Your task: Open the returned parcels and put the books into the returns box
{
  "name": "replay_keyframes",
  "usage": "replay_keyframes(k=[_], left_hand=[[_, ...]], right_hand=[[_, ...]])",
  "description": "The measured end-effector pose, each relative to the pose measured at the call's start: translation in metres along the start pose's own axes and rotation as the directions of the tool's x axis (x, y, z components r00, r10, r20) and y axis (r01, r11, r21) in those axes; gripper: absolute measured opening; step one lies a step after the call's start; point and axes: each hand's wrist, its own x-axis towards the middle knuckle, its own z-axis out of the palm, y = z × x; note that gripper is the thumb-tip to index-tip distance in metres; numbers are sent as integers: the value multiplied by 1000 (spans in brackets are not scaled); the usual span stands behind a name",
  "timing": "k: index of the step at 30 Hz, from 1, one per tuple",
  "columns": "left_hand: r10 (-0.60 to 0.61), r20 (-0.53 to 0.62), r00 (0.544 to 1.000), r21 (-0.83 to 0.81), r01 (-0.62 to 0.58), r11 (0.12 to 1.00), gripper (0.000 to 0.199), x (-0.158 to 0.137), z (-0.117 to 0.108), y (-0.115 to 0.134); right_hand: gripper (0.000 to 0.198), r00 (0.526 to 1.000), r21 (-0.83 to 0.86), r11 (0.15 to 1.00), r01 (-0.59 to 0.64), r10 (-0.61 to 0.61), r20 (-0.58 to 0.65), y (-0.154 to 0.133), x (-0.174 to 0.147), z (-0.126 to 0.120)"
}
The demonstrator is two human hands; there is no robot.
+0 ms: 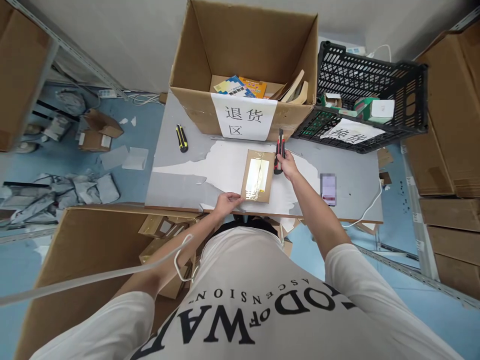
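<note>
A small flat cardboard box lies on the table, with a pale label and shiny clear tape on its top. My left hand grips its near left corner between thumb and fingers. In my right hand is a red and black box cutter, its tip pointing away from me. That hand is just beyond the box's right edge, with the fingers closed round the handle. A second cutter, yellow and black, rests on the table to the left.
At the table's back stands a large open carton with books inside. Right of it is a black plastic crate holding small boxes. A phone lies at the right. Below left, a big carton holds several parcels. A white cable hangs at right.
</note>
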Motion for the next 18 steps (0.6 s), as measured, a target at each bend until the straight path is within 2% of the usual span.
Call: replay_keyframes(k=[3, 5, 9, 13, 16, 18], left_hand=[[10, 74, 997, 119, -18, 993, 49, 12, -5, 6], [22, 107, 994, 200, -43, 979, 55, 26, -10, 14], [107, 110, 988, 300, -136, 944, 68, 68, -16, 42], [253, 137, 958, 296, -283, 912, 74, 116, -8, 83], [314, 218, 924, 272, -366, 890, 72, 146, 7, 103], [310, 264, 913, 257, -377, 890, 65, 160, 17, 109]], right_hand=[[32, 998, 12, 999, 41, -40, -56, 2, -24, -14], [34, 994, 27, 998, 52, -50, -92, 6, -52, -28], [35, 991, 138, 989, -56, 72, -109, 26, -127, -45], [31, 975, 357, 915, -187, 219, -50, 50, -191, -30], [34, 958, 536, 813, -227, 285, -26, 62, -214, -7], [39, 949, 610, 752, -250, 315, 1, 66, -220, 6]])
